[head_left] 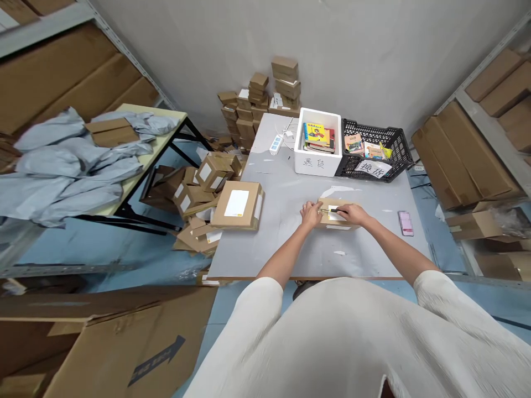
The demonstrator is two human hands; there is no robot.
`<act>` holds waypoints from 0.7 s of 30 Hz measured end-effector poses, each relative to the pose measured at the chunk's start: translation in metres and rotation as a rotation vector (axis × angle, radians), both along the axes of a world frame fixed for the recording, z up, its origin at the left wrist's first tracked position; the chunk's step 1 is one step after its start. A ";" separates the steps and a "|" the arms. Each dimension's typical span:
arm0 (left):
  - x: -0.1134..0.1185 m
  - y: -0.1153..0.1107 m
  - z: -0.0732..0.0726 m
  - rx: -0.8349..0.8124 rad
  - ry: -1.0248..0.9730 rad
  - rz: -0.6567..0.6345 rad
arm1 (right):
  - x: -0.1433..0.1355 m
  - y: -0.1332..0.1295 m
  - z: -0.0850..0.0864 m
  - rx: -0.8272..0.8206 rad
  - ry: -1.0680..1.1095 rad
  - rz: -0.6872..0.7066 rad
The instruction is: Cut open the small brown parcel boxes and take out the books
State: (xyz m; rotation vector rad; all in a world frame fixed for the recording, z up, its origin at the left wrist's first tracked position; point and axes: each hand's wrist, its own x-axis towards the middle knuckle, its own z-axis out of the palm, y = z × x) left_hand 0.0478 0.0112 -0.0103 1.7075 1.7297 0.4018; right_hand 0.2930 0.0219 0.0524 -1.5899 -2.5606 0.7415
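A small cardboard box [346, 203] with white labels lies on the grey table [277, 249] in front of me. My left hand [311, 212] grips its left end, with the thumb on top near the tip of a box cutter. Closed around the dark handle of that box cutter [334, 210] is my right hand [350, 214], resting over the right part of the box. The thin metallic end of the cutter points left across the label. Fine detail of the blade is too small to make out.
A larger labelled carton [238, 205] stands at the table's left edge. Behind are a white foam bin [317, 165] of books and a black crate [398, 157]. A phone [405, 223] lies at right. A power strip [276, 145] sits at back left.
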 end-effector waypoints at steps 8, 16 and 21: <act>-0.002 0.000 0.003 -0.011 -0.003 -0.023 | -0.007 0.007 0.005 0.004 -0.056 0.036; -0.003 0.002 0.007 -0.048 0.066 -0.049 | -0.015 0.010 0.021 -0.030 -0.228 0.095; -0.004 0.003 0.009 -0.045 0.093 -0.063 | -0.019 0.015 0.030 -0.054 -0.267 0.140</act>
